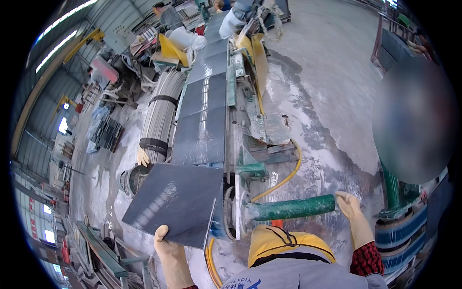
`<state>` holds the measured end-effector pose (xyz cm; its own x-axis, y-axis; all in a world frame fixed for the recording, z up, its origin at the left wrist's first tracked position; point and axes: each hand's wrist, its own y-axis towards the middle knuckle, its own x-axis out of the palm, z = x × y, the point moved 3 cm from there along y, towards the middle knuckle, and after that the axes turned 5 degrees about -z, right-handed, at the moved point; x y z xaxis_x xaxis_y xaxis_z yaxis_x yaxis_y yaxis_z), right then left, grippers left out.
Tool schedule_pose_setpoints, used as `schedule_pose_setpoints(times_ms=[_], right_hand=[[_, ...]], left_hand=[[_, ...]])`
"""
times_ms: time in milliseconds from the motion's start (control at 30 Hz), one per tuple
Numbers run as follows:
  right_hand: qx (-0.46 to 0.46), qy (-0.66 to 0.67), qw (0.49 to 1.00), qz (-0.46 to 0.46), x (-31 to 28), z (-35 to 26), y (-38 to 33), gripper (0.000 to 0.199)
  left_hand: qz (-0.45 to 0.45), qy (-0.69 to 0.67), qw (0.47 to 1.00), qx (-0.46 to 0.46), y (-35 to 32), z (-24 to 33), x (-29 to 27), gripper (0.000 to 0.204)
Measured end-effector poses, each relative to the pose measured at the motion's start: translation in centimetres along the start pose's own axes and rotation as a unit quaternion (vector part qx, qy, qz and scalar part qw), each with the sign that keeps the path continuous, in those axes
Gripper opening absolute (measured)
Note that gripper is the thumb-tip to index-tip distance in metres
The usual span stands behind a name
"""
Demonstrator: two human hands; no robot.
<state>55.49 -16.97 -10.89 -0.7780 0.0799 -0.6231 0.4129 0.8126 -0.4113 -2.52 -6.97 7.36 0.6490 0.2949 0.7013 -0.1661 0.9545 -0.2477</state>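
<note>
A square dark grey stone slab [175,202] tilts at the near end of a belt line, its glossy face up. My left hand [166,241], in a cream glove, grips the slab's near edge with the thumb on top. My right hand [350,207], gloved alike, is beside the free end of a green cylinder [293,208]; its fingers are loosely bent and nothing shows in them. Whether it touches the cylinder is unclear. Beyond the held slab, more dark slabs [199,120] lie end to end along the line.
A strapped bundle of pale strips [160,113] lies left of the line, with a cream glove [142,157] at its near end. A yellow hose [284,180] curves over the wet floor. Green metal stands [103,250] are at lower left. A blurred patch covers the right side.
</note>
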Motion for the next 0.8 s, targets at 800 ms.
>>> schedule_pose_setpoints(times_ms=[800], right_hand=[[0.089, 0.353, 0.877, 0.315, -11.4, 17.3, -33.5, 0.031]], left_hand=[[-0.424, 0.262, 0.708, -0.501, -28.5, -45.8, 26.4, 0.045]])
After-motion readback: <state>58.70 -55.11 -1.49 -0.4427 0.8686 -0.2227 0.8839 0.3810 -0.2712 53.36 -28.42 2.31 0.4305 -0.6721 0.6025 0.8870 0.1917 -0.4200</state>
